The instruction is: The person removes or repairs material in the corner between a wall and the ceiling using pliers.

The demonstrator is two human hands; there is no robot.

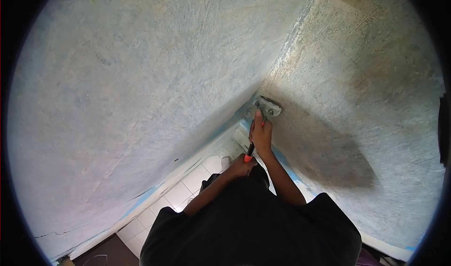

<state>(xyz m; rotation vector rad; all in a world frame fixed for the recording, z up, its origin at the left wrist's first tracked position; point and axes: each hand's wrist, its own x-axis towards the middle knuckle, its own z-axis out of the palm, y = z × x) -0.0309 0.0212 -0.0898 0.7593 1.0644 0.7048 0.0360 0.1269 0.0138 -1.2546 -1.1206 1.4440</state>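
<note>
A long-handled wall scraper [269,107] with a wide, dusty metal head and two bolts meets the right-hand wall [338,87], close to the inside corner. My right hand [261,135] is wrapped around the upper part of its black and orange handle, thumb laid along it toward the head. Lower down, near my body, my left hand [241,166] grips the handle's orange end [247,158]. The blade edge's exact contact with the wall is hard to make out.
A rough, grey-white left wall [141,78] meets the right wall in the corner. Blue paint strips [141,201] run low along it. White floor tiles [181,193] lie below. A dark brown flat object [103,252] is at lower left.
</note>
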